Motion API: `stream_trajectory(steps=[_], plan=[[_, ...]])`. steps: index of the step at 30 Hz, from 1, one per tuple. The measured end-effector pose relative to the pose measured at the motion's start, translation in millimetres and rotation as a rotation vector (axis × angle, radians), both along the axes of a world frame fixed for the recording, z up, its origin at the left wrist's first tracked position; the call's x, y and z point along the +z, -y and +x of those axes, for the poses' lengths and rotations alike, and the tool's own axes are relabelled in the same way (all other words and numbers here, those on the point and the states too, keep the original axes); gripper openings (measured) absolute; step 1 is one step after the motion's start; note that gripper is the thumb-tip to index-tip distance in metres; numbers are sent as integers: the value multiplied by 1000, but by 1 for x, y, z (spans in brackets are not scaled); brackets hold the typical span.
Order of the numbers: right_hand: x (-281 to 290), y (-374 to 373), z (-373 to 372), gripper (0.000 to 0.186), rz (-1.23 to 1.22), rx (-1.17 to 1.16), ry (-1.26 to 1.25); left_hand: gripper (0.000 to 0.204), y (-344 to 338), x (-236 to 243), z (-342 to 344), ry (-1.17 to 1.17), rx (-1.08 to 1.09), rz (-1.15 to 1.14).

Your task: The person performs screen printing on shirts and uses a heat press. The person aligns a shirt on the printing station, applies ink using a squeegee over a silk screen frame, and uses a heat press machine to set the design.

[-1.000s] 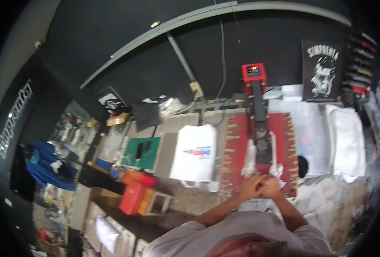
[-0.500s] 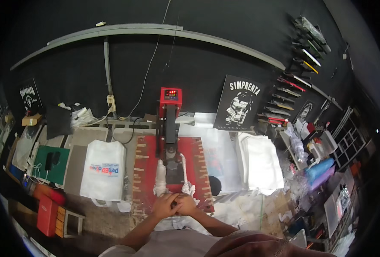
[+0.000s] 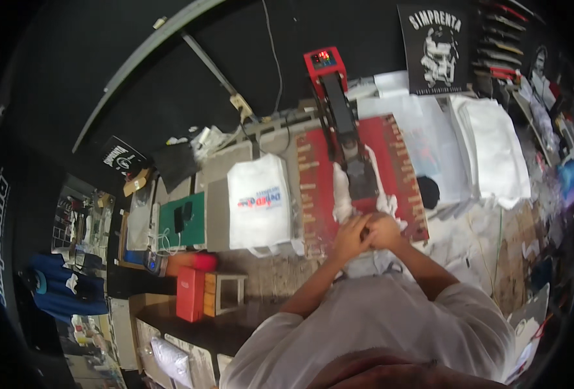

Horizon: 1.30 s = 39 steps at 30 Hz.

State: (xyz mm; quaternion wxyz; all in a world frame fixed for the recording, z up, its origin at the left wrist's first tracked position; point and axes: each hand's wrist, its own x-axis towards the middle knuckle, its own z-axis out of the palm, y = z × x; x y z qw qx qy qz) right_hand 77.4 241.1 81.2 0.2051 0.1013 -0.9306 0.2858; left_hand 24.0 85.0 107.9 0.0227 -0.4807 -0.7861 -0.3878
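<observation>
In front of me stands a heat press with a red control box (image 3: 324, 59) and a lit display. Its long handle has arms wrapped in white cloth (image 3: 342, 191). My left hand (image 3: 352, 235) and my right hand (image 3: 384, 231) are together at the near end of this handle, fingers curled and closed over it. The hands hide the part they grip. Beneath the press lies a red board (image 3: 403, 168) with tan strips along its sides. A white bag (image 3: 258, 223) with a blue and red print lies to the left.
On the right lie a stack of white bags (image 3: 491, 152), a translucent sheet (image 3: 433, 136) and a round black object (image 3: 428, 192). A green mat (image 3: 190, 227) with a black device and cables is at the left. Below it stand a red box (image 3: 190, 293) and a small stool (image 3: 225, 293).
My view has turned left and down, so the press and bags appear farther right and higher. More of the left side shows. Both hands stay at the handle.
</observation>
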Motion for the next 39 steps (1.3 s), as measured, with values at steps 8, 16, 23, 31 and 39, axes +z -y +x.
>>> stream_trajectory(steps=[8, 16, 23, 31, 39], plan=[[9, 1, 9, 24, 55, -13, 80, 48, -3, -14, 4, -35, 22, 92], [13, -2, 7, 20, -12, 15, 37, 52, -5, 3, 1, -5, -7, 68], [15, 0, 5, 19, 57, 24, 95, 51, -2, -2, -2, -80, 27, 103], [25, 8, 7, 19, 66, -49, -12, 52, -50, 42, -52, -272, 254, 85], [31, 7, 16, 34, 164, -38, 79, 90, -85, 22, -132, 535, 616, -60]])
